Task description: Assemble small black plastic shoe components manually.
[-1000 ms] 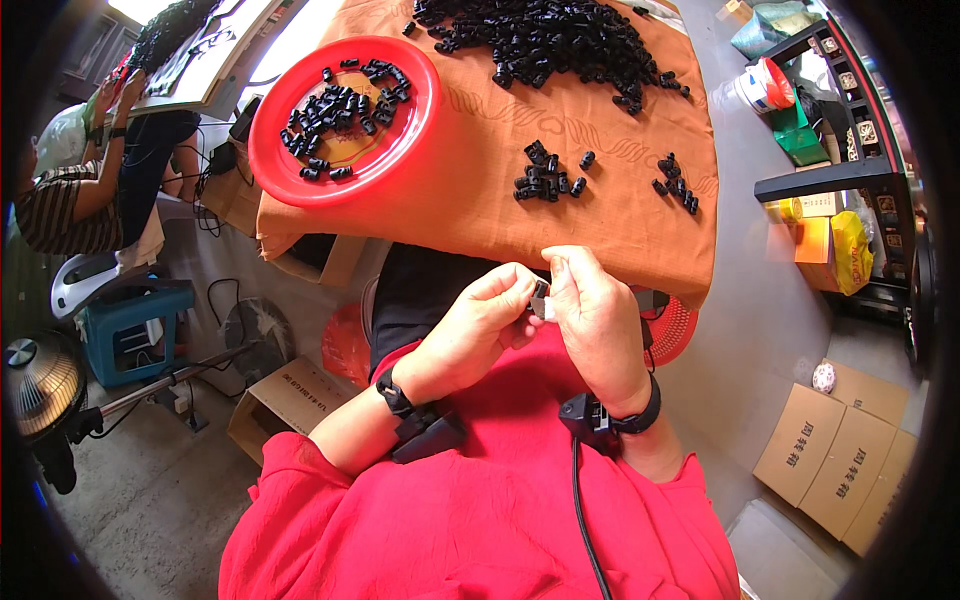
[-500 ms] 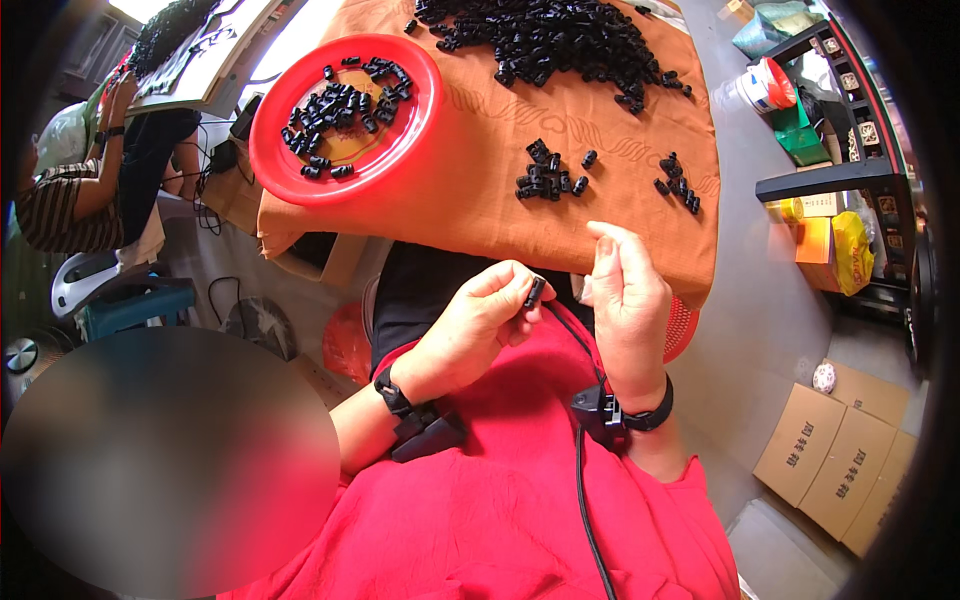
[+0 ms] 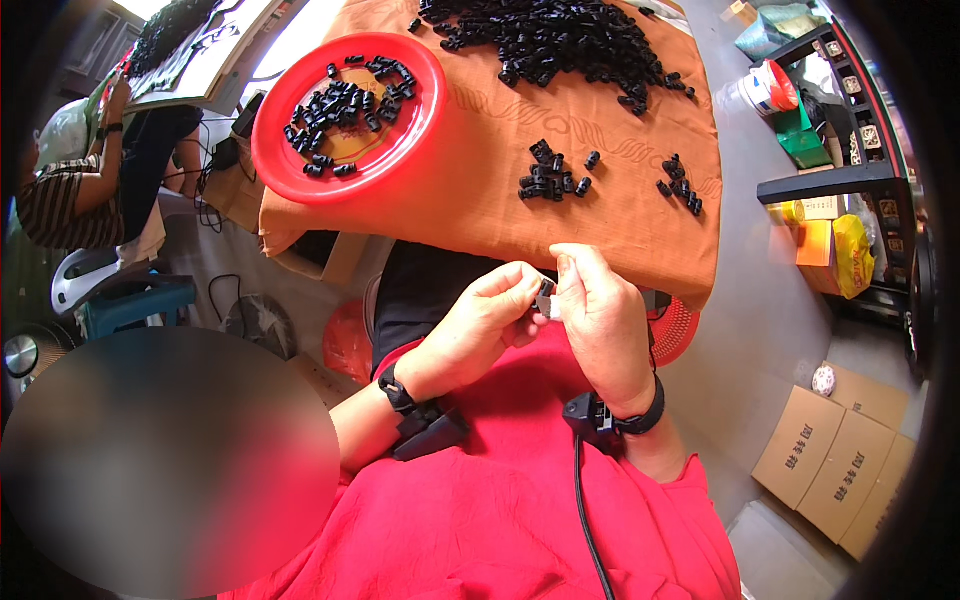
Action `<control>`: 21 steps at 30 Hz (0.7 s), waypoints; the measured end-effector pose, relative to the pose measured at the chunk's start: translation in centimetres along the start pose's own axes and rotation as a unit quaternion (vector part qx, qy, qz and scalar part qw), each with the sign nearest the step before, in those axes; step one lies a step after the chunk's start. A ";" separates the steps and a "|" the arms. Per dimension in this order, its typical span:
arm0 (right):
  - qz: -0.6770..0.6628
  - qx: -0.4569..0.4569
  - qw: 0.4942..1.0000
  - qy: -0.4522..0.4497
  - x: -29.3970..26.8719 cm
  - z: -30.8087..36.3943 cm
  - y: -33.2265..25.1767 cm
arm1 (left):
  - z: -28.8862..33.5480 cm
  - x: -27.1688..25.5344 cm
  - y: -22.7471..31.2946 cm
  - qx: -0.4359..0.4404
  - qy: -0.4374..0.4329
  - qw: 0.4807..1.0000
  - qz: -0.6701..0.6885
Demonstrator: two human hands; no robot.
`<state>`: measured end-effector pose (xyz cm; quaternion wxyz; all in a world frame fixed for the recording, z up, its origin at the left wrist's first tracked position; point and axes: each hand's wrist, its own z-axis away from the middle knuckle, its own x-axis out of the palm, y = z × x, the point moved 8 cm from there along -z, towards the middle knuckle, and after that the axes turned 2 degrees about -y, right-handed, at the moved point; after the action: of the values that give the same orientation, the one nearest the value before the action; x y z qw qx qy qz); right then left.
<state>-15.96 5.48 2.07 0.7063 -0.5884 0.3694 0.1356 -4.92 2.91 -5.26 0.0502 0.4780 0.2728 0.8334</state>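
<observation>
My left hand (image 3: 480,315) is closed, with thumb and fingers pinching a small black cylindrical part (image 3: 545,290) just off the table's front edge. My right hand (image 3: 608,325) has come up against that part from the right. Its thumb and forefinger are pressed together at the part's end; whatever lies between them is too small to make out. On the orange cloth (image 3: 480,220) beyond my hands lie a small group of similar black parts (image 3: 545,178) and another group (image 3: 682,190) farther right. A red round tray (image 3: 432,120) at the left holds many more.
A large heap of black parts (image 3: 560,45) covers the table's far side. A person in a striped top (image 3: 70,205) works at another table on the left. Right of the table stand a dark shelf (image 3: 820,185) and cardboard boxes (image 3: 800,440). A red perforated stool (image 3: 680,330) shows below the cloth.
My right hand has moved left and down from beside the table edge to meet the black part. My left hand keeps hold of it, nearly in place.
</observation>
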 end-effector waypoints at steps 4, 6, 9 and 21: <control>0.005 -0.005 1.000 0.006 0.0 0.0 0.0 | -0.1 -0.1 -0.2 0.004 -0.004 1.000 -0.003; 0.005 -0.003 1.000 0.002 0.1 0.0 0.0 | 0.0 -0.2 -0.1 0.016 -0.007 1.000 -0.021; 0.001 0.002 1.000 -0.003 0.2 0.0 0.0 | -0.1 -0.2 0.1 0.031 0.000 0.999 -0.044; -0.011 0.004 1.000 0.003 0.4 0.0 0.1 | -0.1 -0.7 0.0 0.047 0.023 0.997 -0.062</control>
<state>-15.76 5.40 1.70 0.7088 -0.5904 0.3653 0.1246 -4.66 2.61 -5.85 0.0732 0.4424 0.3415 0.8260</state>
